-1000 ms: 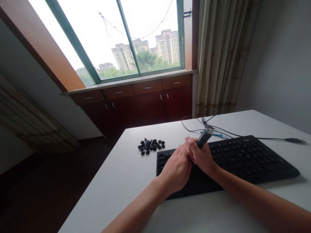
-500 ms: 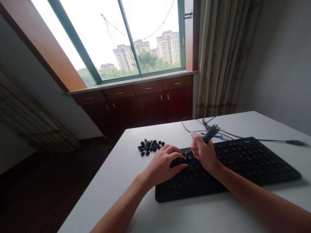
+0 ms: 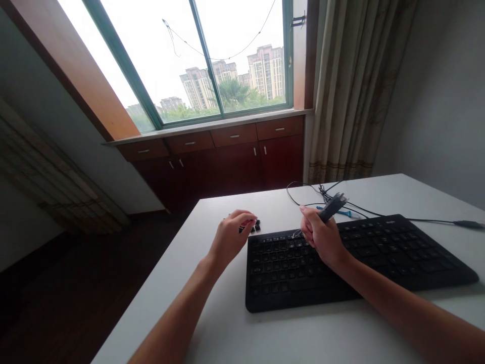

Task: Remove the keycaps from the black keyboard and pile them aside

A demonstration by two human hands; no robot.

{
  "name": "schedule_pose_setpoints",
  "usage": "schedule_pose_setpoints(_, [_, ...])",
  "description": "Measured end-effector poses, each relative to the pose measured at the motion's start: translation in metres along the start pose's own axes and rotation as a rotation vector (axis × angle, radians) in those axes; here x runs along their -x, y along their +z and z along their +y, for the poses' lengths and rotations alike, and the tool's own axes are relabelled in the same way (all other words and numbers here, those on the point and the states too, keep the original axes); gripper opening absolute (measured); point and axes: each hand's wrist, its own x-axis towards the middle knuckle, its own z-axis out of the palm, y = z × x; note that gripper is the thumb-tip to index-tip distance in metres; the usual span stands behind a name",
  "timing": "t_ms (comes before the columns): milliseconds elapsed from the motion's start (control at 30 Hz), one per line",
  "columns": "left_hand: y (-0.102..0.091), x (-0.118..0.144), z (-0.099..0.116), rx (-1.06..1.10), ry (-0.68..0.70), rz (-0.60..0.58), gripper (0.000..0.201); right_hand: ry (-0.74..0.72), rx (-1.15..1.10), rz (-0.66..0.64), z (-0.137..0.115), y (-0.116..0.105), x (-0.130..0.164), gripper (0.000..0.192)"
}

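Observation:
A black keyboard (image 3: 364,253) lies on the white table, and keycaps are gone from its left part. My right hand (image 3: 322,233) is closed round the dark handle of a keycap puller (image 3: 333,206), whose thin wire ends point down at the keyboard's upper rows. Just left of the keyboard, my left hand (image 3: 232,235) hovers over a pile of loose black keycaps (image 3: 256,227) and hides most of it. Its fingers are curled together at the tips; whatever is between them is too small to make out.
Behind my right hand lie a blue tool (image 3: 346,213) and a tangled black cable (image 3: 322,191). The cable runs right to a dark plug (image 3: 468,224). The white table (image 3: 223,323) has its left edge beside my left forearm. Cabinets (image 3: 235,162) stand under the window.
My left hand has moved left and away from the keyboard, to above the keycap pile, and its fingers have drawn together. My right hand keeps its grip on the puller at nearly the same spot.

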Motion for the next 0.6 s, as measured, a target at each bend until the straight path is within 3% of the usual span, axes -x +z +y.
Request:
schedule_pose_setpoints(300, [0.006, 0.004, -0.016, -0.171, -0.081, 0.031, 0.014, -0.002, 0.061, -0.067, -0.003, 0.002, 0.001, 0.050])
schedule_pose_setpoints(600, [0.012, 0.004, -0.022, -0.168, -0.051, 0.013, 0.016, 0.122, 0.186, -0.176, -0.013, -0.002, -0.006, 0.048])
